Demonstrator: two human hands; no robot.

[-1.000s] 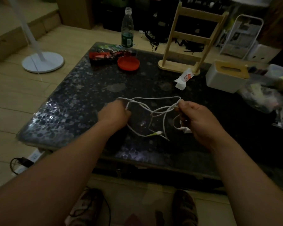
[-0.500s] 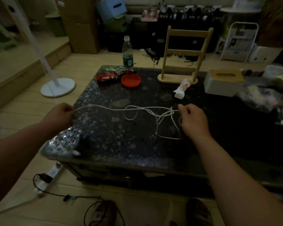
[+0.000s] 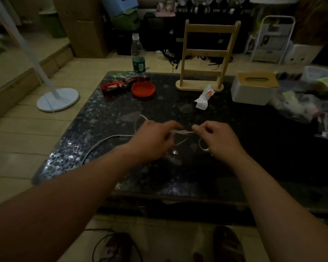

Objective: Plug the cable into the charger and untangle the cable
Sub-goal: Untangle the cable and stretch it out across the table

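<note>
A thin white cable (image 3: 102, 141) lies partly on the dark speckled table (image 3: 102, 110) and partly hangs between my hands. My left hand (image 3: 153, 138) pinches a bunched stretch of it at the table's middle. My right hand (image 3: 219, 138) pinches the same stretch a short way to the right. A slack length trails left from my left hand towards the table's near left edge. A small loop and a white plug end (image 3: 205, 149) hang under my right hand. The charger is hidden or too dark to tell.
At the back of the table stand a wooden rack (image 3: 206, 53), a white tissue box (image 3: 254, 87), a red lid (image 3: 143, 88), a snack packet (image 3: 119, 85) and a plastic bottle (image 3: 137, 53). A crumpled wrapper (image 3: 204, 98) lies mid-table. A fan base (image 3: 58, 99) stands on the floor to the left.
My left hand, stretched far out to the left half a second ago, has come back to the middle close to my right hand. The drawn-out cable now lies slack on the table.
</note>
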